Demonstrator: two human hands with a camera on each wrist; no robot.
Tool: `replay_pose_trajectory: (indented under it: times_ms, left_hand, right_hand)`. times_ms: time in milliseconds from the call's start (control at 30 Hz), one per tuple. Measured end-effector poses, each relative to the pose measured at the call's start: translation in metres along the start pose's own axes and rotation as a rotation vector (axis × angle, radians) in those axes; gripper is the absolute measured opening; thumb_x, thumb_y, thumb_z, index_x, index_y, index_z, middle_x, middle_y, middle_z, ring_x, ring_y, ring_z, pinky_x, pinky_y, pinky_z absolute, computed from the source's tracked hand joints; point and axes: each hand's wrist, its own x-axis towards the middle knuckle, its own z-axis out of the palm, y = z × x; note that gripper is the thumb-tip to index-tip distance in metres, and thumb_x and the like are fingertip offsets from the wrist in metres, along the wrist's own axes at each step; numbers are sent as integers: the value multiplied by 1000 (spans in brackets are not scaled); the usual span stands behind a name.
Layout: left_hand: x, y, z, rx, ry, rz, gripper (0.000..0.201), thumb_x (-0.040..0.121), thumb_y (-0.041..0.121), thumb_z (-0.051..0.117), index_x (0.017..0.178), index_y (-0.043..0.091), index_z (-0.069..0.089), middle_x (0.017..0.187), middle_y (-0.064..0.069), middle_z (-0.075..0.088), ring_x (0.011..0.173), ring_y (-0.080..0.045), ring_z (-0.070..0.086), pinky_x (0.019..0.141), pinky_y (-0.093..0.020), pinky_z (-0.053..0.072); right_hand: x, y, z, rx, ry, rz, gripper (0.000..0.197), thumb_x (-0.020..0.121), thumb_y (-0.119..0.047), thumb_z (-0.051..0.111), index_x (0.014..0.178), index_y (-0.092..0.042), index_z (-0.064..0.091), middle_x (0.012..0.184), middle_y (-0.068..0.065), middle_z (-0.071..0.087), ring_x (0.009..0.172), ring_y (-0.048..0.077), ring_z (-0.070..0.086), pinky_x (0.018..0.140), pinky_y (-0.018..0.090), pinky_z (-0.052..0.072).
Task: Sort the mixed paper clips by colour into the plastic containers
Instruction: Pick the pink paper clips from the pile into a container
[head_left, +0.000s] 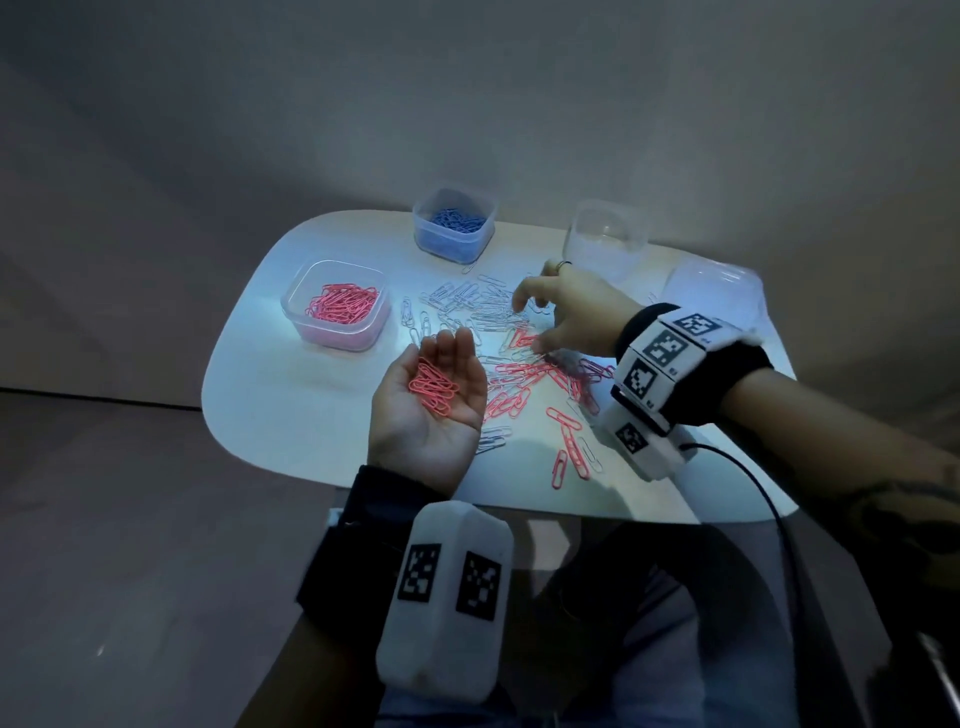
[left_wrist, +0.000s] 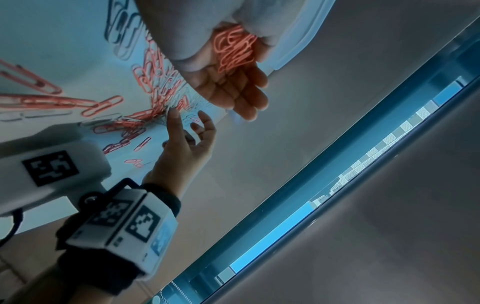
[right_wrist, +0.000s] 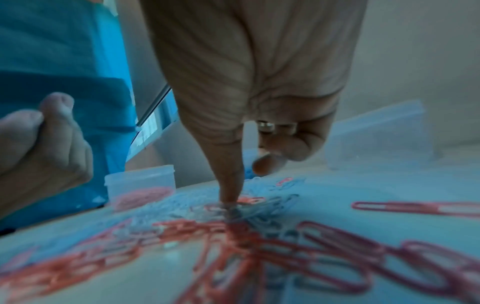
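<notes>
My left hand (head_left: 441, 364) lies palm up over the white table (head_left: 280, 405), fingers relaxed, carrying a small heap of pink clips (head_left: 434, 387) in the palm; the heap of pink clips (left_wrist: 235, 48) also shows in the left wrist view. My right hand (head_left: 550, 317) reaches over the loose pile with fingers spread. One fingertip (right_wrist: 230, 193) presses down on the clips where pink clips (head_left: 519, 379) meet pale clips (head_left: 467, 306). A clear tub of pink clips (head_left: 337, 306) stands at the left, and a tub of blue clips (head_left: 454, 223) at the back.
A third clear tub (head_left: 605, 239) stands at the back right, with a clear lid (head_left: 711, 296) beside it. More pink clips (head_left: 569, 441) lie scattered toward the table's near edge. A black cable (head_left: 748, 478) runs from my right wrist.
</notes>
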Motion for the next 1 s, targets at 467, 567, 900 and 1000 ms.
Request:
replay_pose_trajectory:
  times_ms: [467,567,900,1000]
  left_hand:
    - [-3,-3,4,12,0,11,32,99,21,36,73,11,53,57,-1,66,56,-16,69,52,-20,53]
    - [-2,-4,2,10,-1,6,35,99,21,34,71,11,52,59,-3,67,57,-18,69,52,-20,53]
    - [7,-15,-1,99,12,-35,36,100,25,30,85,10,59,74,-8,72,79,-20,67,70,-28,52]
    - [9,-22,5,67,-29,-33,38,100,26,29,91,6,60,76,-11,71,82,-22,63,66,-35,56]
  right_hand:
    - [9,6,-2,94,-99,9,19,79,-15,71,95,-6,66,88,4,62,80,15,51,62,20,37]
    - [1,9,-8,254,-90,22,19,82,-14,68,97,-3,66,80,1,59,74,12,51,59,9,36]
    - [-32,-12,-12,674,-61,-18,13,89,-13,58,78,-18,59,68,-3,57,55,2,46,45,13,34]
    - [-36,-29,-6,757,-59,-94,17,87,-11,60,72,-20,60,57,-11,58,51,0,46,43,10,34]
